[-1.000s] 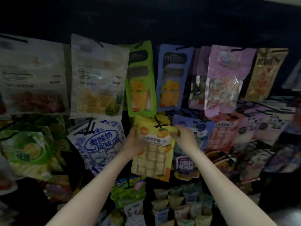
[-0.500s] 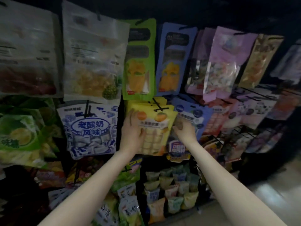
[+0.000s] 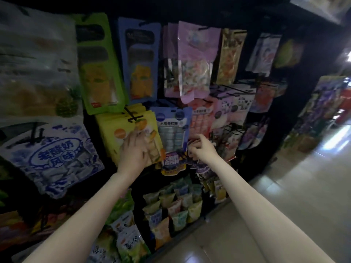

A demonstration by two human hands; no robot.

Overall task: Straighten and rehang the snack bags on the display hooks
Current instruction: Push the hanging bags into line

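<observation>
A stack of yellow snack bags [image 3: 111, 128] hangs on a black display hook [image 3: 133, 117] in the middle row. My left hand [image 3: 135, 149] lies flat on the front yellow bag, fingers straight, pressing it against the rack. My right hand [image 3: 201, 149] is off that bag, further right, with fingers curled at the lower right corner of the blue bag [image 3: 171, 130]. It sits in front of a pink-red bag [image 3: 201, 118] and above a dark purple bag [image 3: 172, 165]. Blur hides whether those fingers pinch anything.
A large blue-and-white bag [image 3: 51, 154] hangs to the left. Green [image 3: 98, 73], blue [image 3: 141, 69] and lilac [image 3: 197, 59] bags hang in the row above. Small packets [image 3: 171, 205] fill the bottom shelf. The tiled aisle floor [image 3: 284, 205] lies to the right.
My right hand let go of the yellow bag's right edge and moved right past the blue bag. My left hand went flat onto the yellow bag's front. My view swung right.
</observation>
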